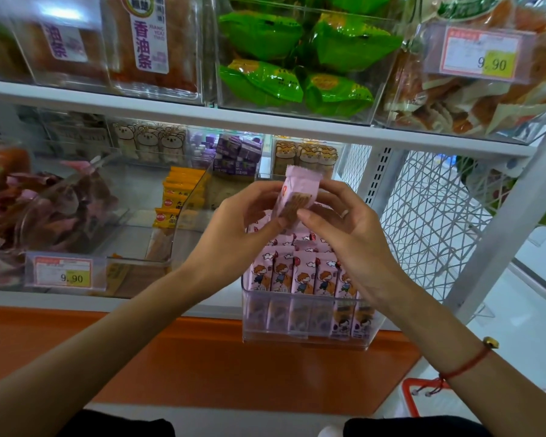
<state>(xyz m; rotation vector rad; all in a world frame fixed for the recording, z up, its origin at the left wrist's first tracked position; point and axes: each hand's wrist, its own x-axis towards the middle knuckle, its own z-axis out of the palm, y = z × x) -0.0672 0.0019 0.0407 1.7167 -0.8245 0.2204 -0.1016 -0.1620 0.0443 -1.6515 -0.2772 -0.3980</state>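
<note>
White shelf unit [171, 111] fills the view, top and left edges cut off and upper left blurred. Wire mesh side panel [423, 216] stands at right; what is behind it is hard to make out. Orange base ledge [202, 357] runs below and is partly covered by both forearms. Upper shelf: clear bin of green packets [297, 58], top cropped, with bread-like packs to its left whose labels are only part legible. Lower shelf: bin of reddish-purple packets [44, 203] at left is smeared, yellow packets [180, 197] sit mid-shelf, and the small boxed items further back are too small to read. Clear front bin [297, 313] juts past the ledge, with pink packets [303, 275] standing upright in rows inside; the hands hide the back rows. Left hand [234, 228] and right hand [353, 228] both pinch one held pink packet [297, 197] just above that bin, thumbs on the near face and fingers curled behind it. The packet's long axis is roughly upright, leaning a little right, crimped end up; its lower end is hidden between the thumbs. Red basket [413, 395] at bottom right is mostly cut off. Price tag [63, 272] reads 9.90, small print unreadable. Red cord bracelet [464, 364] on the right wrist, ring [345, 212] on a right finger.
</note>
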